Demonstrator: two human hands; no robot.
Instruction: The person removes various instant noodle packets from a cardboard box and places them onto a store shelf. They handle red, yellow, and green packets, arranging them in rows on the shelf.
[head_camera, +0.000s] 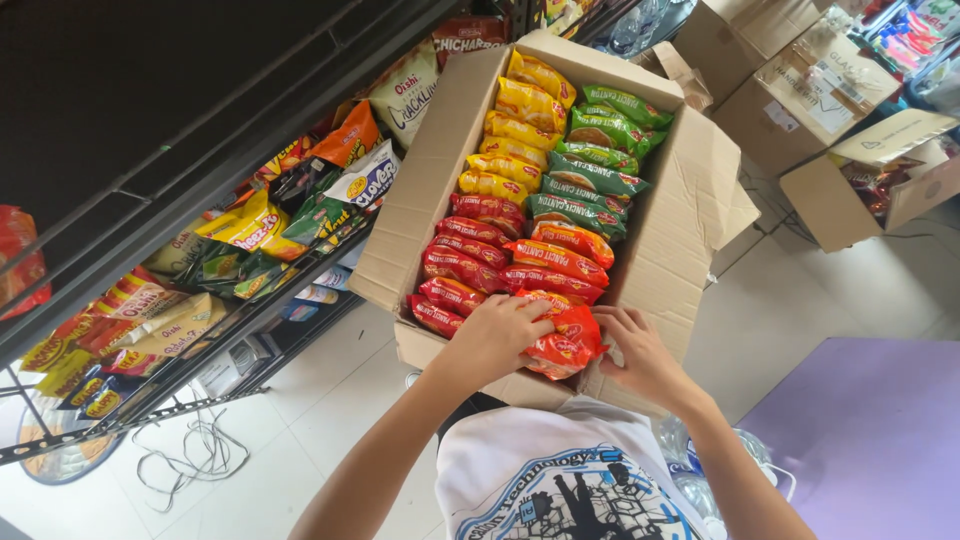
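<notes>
cardboard box (672, 232) | packets (520, 215) in rows | shelf (262, 300) | snack bags (250, 225)

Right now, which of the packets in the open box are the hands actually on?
The crumpled orange packet at the box's near end. The left hand and right hand grip its two sides, lifting it above the flat rows of red, yellow and green packets.

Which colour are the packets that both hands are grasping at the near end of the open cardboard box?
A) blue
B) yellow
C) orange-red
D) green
C: the left hand and the right hand both close around orange-red noodle packets at the near end of the cardboard box; the green packets and yellow packets lie farther away, untouched.
</notes>
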